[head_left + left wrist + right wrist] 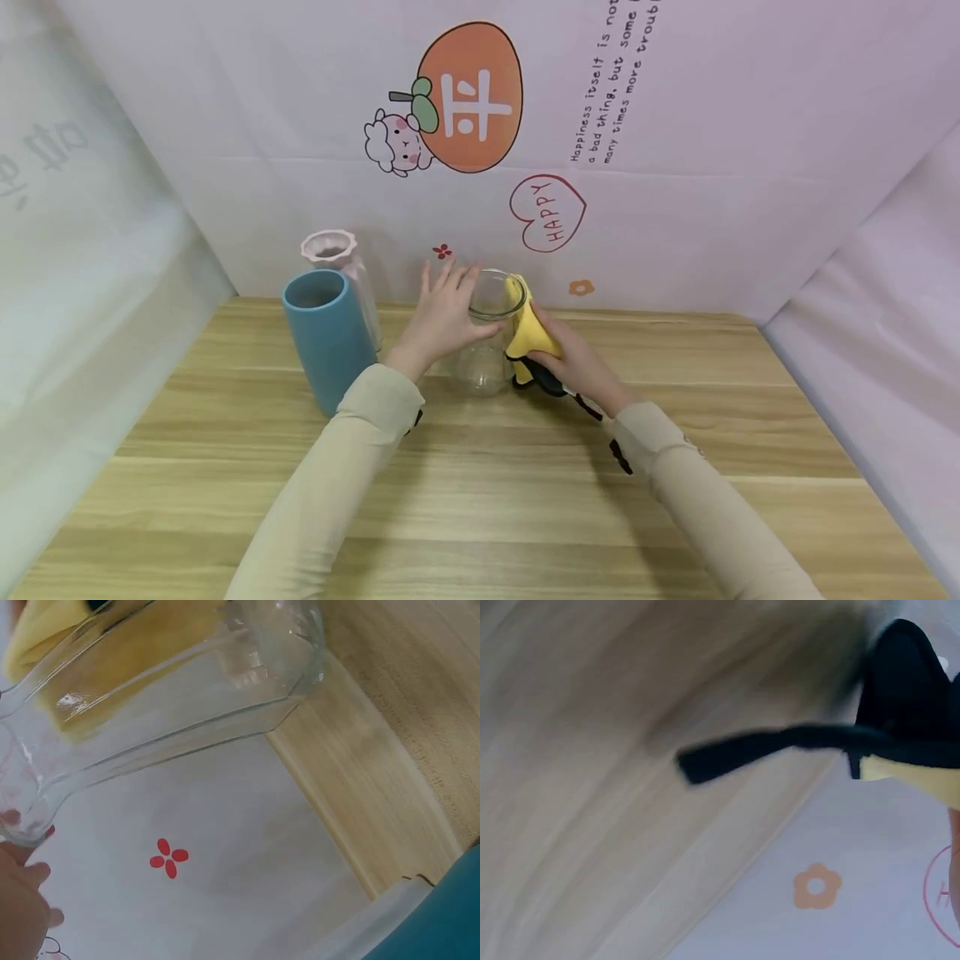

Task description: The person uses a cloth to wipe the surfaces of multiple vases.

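A clear glass vase (480, 371) stands upright on the wooden table, its round rim at the top. My left hand (442, 312) grips it near the neck, thumb in front and fingers behind the rim. In the left wrist view the clear ribbed body of the vase (180, 742) shows. My right hand (573, 358) holds a yellow cloth (532, 333) with black edging against the vase's right side. A black strap (742, 750) hangs from the cloth in the right wrist view. Most of the right fingers are hidden behind the cloth.
Left of the left hand stands a tall blue vase (326, 342), with a pale pink vase (363, 287) with a scalloped rim just behind it. A white printed backdrop (675, 242) rises along the back edge of the wooden table (465, 508).
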A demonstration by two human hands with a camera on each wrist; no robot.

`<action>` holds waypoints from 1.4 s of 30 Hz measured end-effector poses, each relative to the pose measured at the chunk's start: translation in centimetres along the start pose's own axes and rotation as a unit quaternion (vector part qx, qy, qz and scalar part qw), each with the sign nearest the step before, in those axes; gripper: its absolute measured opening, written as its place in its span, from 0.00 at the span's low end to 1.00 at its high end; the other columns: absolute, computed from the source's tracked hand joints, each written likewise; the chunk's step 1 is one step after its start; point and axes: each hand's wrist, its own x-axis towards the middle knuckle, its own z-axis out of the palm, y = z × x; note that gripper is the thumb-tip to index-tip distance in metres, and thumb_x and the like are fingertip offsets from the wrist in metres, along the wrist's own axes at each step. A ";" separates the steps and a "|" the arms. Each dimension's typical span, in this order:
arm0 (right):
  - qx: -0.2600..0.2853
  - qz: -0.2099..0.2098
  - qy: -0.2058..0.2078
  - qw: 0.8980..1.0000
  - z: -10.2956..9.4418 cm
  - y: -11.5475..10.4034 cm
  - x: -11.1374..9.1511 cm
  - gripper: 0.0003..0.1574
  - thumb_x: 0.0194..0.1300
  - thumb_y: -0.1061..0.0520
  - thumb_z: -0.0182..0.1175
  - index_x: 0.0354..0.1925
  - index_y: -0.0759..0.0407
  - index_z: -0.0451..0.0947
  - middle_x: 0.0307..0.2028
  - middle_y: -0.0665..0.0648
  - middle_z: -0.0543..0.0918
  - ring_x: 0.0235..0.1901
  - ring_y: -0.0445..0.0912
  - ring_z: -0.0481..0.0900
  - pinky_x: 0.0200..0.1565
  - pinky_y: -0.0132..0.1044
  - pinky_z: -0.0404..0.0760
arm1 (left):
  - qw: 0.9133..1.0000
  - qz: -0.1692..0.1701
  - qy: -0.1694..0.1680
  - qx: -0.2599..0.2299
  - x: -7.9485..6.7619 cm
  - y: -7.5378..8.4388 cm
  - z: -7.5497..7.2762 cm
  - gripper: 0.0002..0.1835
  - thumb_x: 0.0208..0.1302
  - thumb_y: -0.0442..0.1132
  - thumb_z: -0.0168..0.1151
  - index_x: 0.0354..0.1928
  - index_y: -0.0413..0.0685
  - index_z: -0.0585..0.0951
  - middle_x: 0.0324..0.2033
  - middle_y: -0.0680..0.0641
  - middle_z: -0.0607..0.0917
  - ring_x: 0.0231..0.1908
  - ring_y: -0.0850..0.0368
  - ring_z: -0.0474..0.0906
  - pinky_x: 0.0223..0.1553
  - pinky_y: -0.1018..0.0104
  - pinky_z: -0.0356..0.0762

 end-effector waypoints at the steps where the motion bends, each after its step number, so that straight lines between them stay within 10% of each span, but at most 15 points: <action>1: 0.009 -0.009 0.004 1.000 -0.1 -0.3 0.2 0.49 0.60 0.62 0.63 0.73 0.61 0.51 0.64 0.68 0.70 0.57 0.59 0.74 0.56 0.54 0.75 | 1.000 0.000 -0.009 -0.011 0.1 -0.1 0.0 0.51 0.54 0.62 0.64 0.72 0.43 0.58 0.69 0.40 0.66 0.75 0.41 0.46 0.73 0.37 0.32; 14: 0.073 0.036 -0.014 0.997 1.7 -0.6 0.5 0.47 0.69 0.55 0.54 0.76 0.57 0.39 0.65 0.65 0.64 0.41 0.50 0.67 0.49 0.46 0.70 | 0.992 -0.007 -0.076 -0.101 0.5 -0.5 -0.2 0.52 0.50 0.44 0.68 0.75 0.46 0.50 0.73 0.43 0.56 0.76 0.45 0.32 0.72 0.40 0.20; 21: 0.007 0.010 -0.019 1.000 2.6 0.5 -0.2 0.49 0.64 0.58 0.59 0.74 0.63 0.45 0.69 0.69 0.60 0.62 0.61 0.68 0.64 0.58 0.67 | 0.991 -0.003 -0.073 -0.109 0.6 -0.6 -0.1 0.52 0.49 0.43 0.67 0.75 0.46 0.51 0.73 0.43 0.56 0.76 0.42 0.33 0.72 0.39 0.21; 31: -0.090 0.057 -0.111 0.988 2.0 1.9 -2.0 0.45 0.66 0.55 0.58 0.75 0.49 0.49 0.69 0.72 0.59 0.55 0.69 0.75 0.54 0.59 0.77 | 0.996 -0.005 -0.021 -0.081 0.3 -0.6 0.6 0.52 0.53 0.59 0.66 0.74 0.47 0.54 0.71 0.42 0.58 0.74 0.40 0.42 0.73 0.39 0.31; 42: -0.017 0.045 0.020 0.999 0.3 0.3 -0.3 0.46 0.62 0.58 0.61 0.73 0.56 0.52 0.67 0.66 0.67 0.59 0.59 0.72 0.58 0.54 0.73 | 1.000 -0.002 0.017 -0.023 0.1 -0.2 0.4 0.47 0.51 0.61 0.66 0.69 0.43 0.64 0.66 0.42 0.68 0.72 0.41 0.51 0.73 0.38 0.36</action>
